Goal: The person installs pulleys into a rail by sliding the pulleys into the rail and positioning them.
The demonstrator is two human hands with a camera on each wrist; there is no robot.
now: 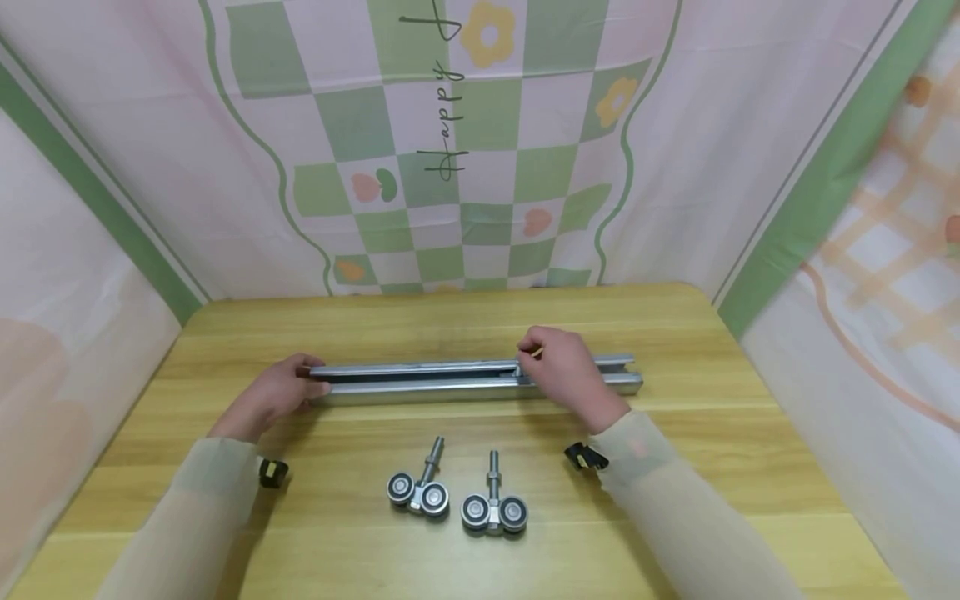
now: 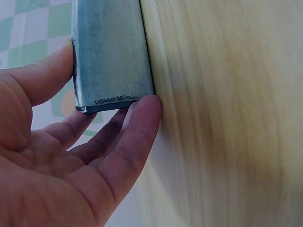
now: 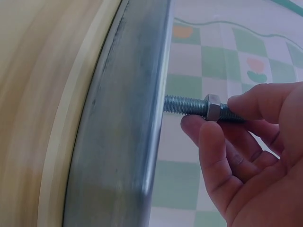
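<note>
Nearest the person, two twin-wheel roller trolleys lie on the table (image 1: 330,554), side by side and apart: the right-hand trolley (image 1: 493,510) slightly closer, the left-hand trolley (image 1: 417,502) just beyond it. Both point their threaded stems away towards the steel channel track (image 1: 420,392). A dragging sleeve could knock either one askew, the right trolley perhaps against its neighbour.

Farther on, the track lies across the middle of the table, slot upward. The left hand (image 1: 277,390) holds its left end, thumb on the near wall and fingers bent about the end and far side. That grip looks light; should it slacken, a sideways push might skew the whole track. With fingertips by the open end, anything rolling out there could nip them.

Near the track's right end, the right hand (image 1: 564,367) pinches the upper part of a threaded bolt (image 3: 184,104) between thumb and fingers, beside its hex nut (image 3: 214,108). The bolt stands up out of the slot; what it joins inside is hidden. Leaning it would likely bind the shank against the slot lips, while a slipping pinch could let it tip.

Behind everything hangs a checked fabric backdrop (image 1: 551,37), well clear of the track.
</note>
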